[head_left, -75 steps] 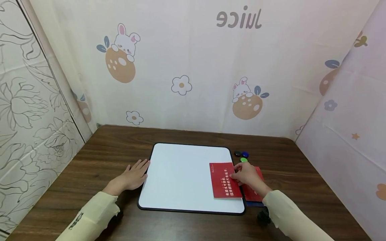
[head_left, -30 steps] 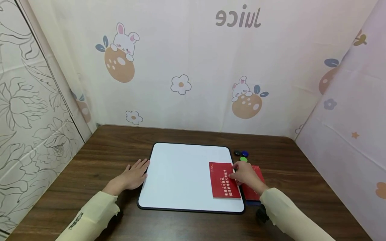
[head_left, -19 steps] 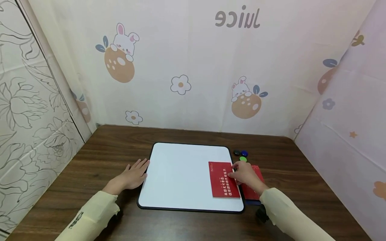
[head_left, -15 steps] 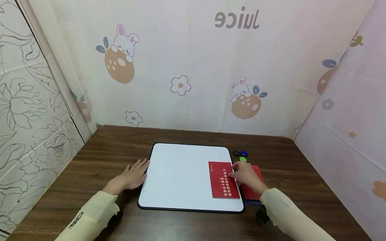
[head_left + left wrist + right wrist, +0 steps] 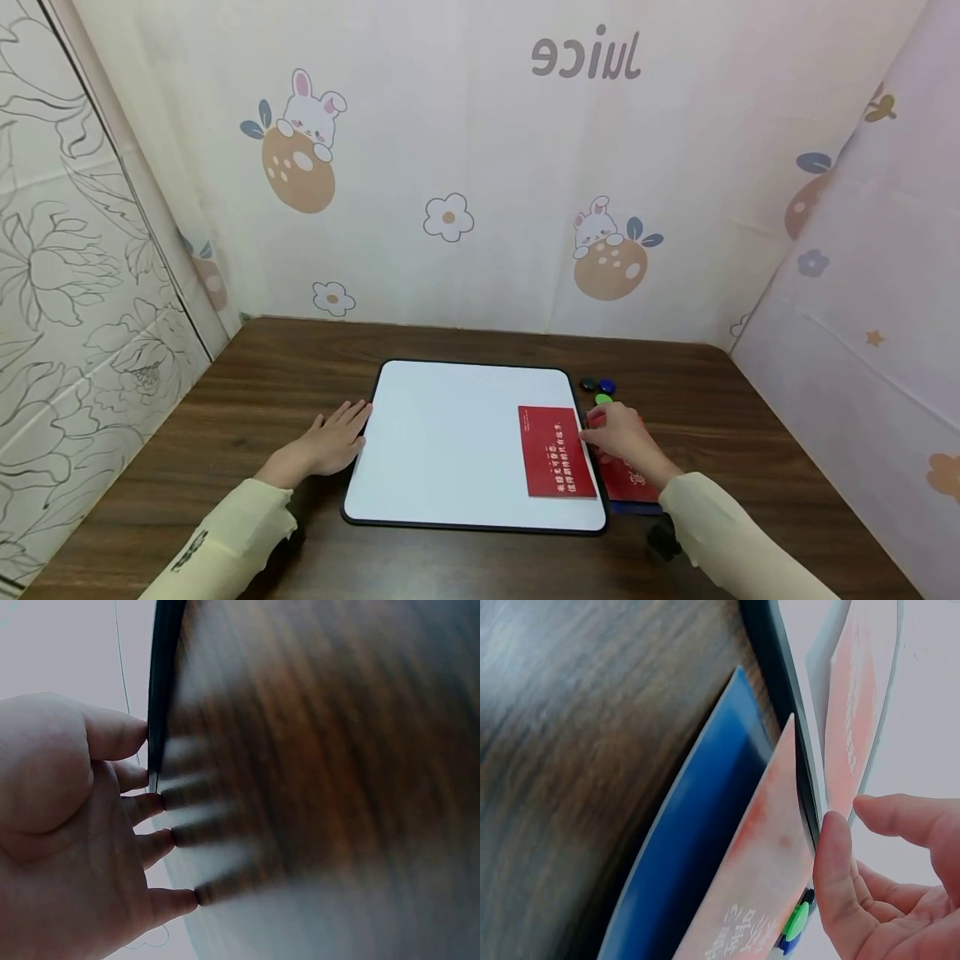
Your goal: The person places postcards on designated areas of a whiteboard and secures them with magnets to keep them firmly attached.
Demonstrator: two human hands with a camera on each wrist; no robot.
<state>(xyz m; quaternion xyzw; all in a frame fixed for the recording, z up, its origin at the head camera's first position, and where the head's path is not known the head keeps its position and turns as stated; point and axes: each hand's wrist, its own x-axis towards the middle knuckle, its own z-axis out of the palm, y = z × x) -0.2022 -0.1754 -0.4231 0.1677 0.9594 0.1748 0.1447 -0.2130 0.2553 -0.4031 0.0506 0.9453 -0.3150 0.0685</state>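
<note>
A red card (image 5: 556, 458) with white characters lies near the right edge of a white, black-framed whiteboard (image 5: 442, 442). My left hand (image 5: 330, 437) rests with spread fingers at the board's left edge; in the left wrist view, the fingertips of that hand (image 5: 90, 817) touch the dark frame. My right hand (image 5: 618, 433) is at the red card's right edge. In the right wrist view, a small gap shows between the thumb and index finger of this hand (image 5: 885, 862), close to the card (image 5: 851, 705). Whether the fingertips still touch it I cannot tell.
Right of the board lies a second red card (image 5: 626, 483), partly under my right hand, over a flat blue piece (image 5: 694, 810). Behind it are dark (image 5: 588, 384), blue (image 5: 607, 387) and green (image 5: 603, 400) round magnets. A patterned curtain (image 5: 465, 150) stands behind the wooden table (image 5: 315, 342).
My right hand has shifted right, off the red card's surface to its edge. Earlier the card was slid slightly left; now it lies still. My left hand has stayed in place.
</note>
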